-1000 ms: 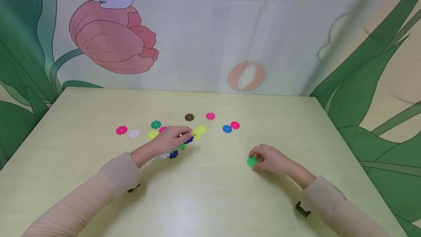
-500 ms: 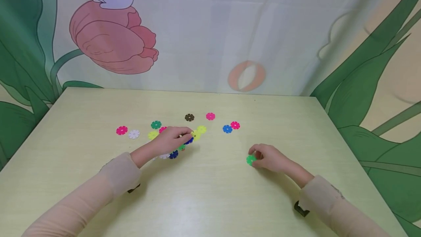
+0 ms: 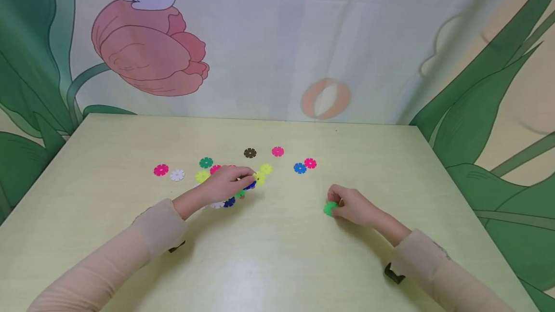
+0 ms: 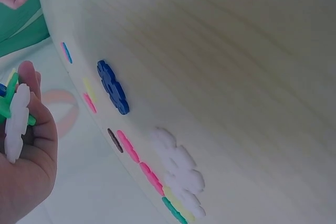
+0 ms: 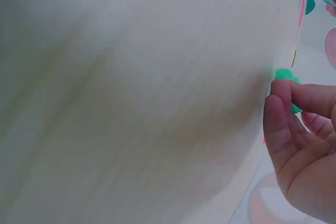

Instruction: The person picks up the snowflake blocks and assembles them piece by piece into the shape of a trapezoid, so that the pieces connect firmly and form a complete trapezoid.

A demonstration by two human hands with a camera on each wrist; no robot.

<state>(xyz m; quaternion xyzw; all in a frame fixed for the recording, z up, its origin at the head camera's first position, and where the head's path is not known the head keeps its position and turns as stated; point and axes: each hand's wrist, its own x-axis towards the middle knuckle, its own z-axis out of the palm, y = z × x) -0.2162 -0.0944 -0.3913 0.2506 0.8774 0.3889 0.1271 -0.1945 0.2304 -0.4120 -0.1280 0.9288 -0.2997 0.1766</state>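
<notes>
My left hand [image 3: 225, 183] grips a small chain of joined snowflake discs over the cluster at mid-table. A yellow disc [image 3: 259, 179] and a blue disc [image 3: 249, 185] show at its fingertips in the head view. In the left wrist view, a white disc [image 4: 18, 121] and a green disc [image 4: 11, 98] stick out of the grasp. My right hand [image 3: 357, 207], off to the right, pinches a single bright green snowflake disc [image 3: 329, 208] between thumb and fingers. Its fingers hide part of that disc in the right wrist view.
Under and around the left hand lie several loose discs, among them a dark blue one [image 3: 229, 201] and a white one [image 3: 177, 175]. Farther back are a brown disc [image 3: 250, 153], a pink disc [image 3: 278, 151] and a light blue disc [image 3: 300, 168]. A printed curtain [image 3: 260, 52] hangs behind the table.
My right hand has shifted slightly up and left in the head view, and the green disc has turned in its fingers. The left hand has stayed nearly still.
</notes>
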